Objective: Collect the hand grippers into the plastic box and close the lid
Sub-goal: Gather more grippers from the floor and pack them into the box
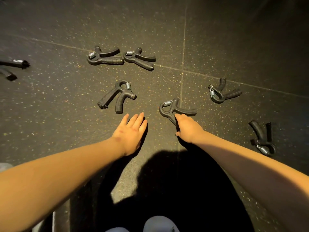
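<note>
Six black hand grippers with metal springs, all lying flat on a dark speckled rubber floor (pixel 66 101), none stacked. Right grip (pixel 188 127) reaches forward with fingers curled round the lower handle of hand gripper 1 (pixel 168 108), grasping it; the tool's spring end and upper handle stick out past the knuckles, and whether it is lifted off the floor cannot be told. Left grip (pixel 132 131) is released: fingers straight and together, palm down, low over the floor or on it, contact unclear. It holds nothing. Hand gripper 2 (pixel 117 96) lies just beyond the left fingertips, apart from them, handles pointing back toward the person, spring end away. Farther out, hand gripper 3 (pixel 105 56) and hand gripper 4 (pixel 139 58) sit side by side, nearly touching, springs to the left, handles to the right. Hand gripper 5 (pixel 220 91) is off to the right past a floor seam, handles fanned upward and right. Hand gripper 6 (pixel 262 139) lies nearest the right edge, beside the right forearm but well apart from it, spring end toward the person. At the left edge, two dark bar ends (pixel 15 63) are partly cut off; what they are cannot be told. A dark shadow falls on the floor between the forearms, and a blue-grey knee (pixel 158 223) shows at the bottom.
</note>
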